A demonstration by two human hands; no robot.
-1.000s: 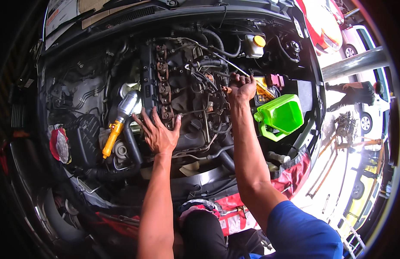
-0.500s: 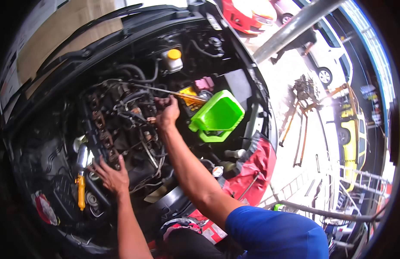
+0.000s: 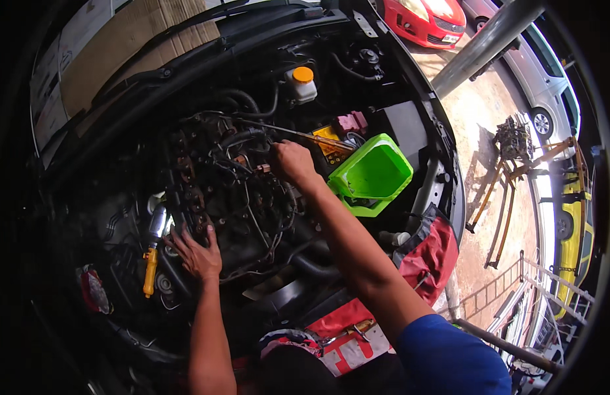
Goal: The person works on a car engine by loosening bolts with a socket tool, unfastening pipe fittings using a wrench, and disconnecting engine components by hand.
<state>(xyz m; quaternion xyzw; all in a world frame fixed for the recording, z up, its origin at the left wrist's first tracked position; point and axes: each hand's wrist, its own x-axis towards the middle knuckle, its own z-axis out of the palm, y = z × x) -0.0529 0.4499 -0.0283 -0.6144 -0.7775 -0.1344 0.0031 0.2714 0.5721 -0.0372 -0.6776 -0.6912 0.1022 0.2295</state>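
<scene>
Under the raised hood area, an engine (image 3: 232, 191) fills the middle of the bay, with hoses and wiring over its top. My left hand (image 3: 196, 253) rests on its near left edge, fingers spread. Close to that hand lies a lit work lamp (image 3: 153, 240) with a yellow handle. Over the engine's right side, my right hand (image 3: 292, 161) is closed in a fist beside the wiring and a reddish-brown connector (image 3: 263, 168). Whatever is inside the fist is hidden. A bright green cut-open jug (image 3: 377, 174) sits just right of it, with a long thin rod (image 3: 285, 130) lying behind.
A white reservoir with a yellow cap (image 3: 302, 85) stands at the back. Red cloth covers (image 3: 427, 253) drape the near right edge, with a tool (image 3: 357, 329) on them. Beyond the fender are a metal pole (image 3: 486, 49), an engine on a stand (image 3: 513, 139) and parked cars.
The head view has shifted, so the bay sits farther right in the picture. My right hand's fingers have closed into a fist; my left hand stays at the engine's edge.
</scene>
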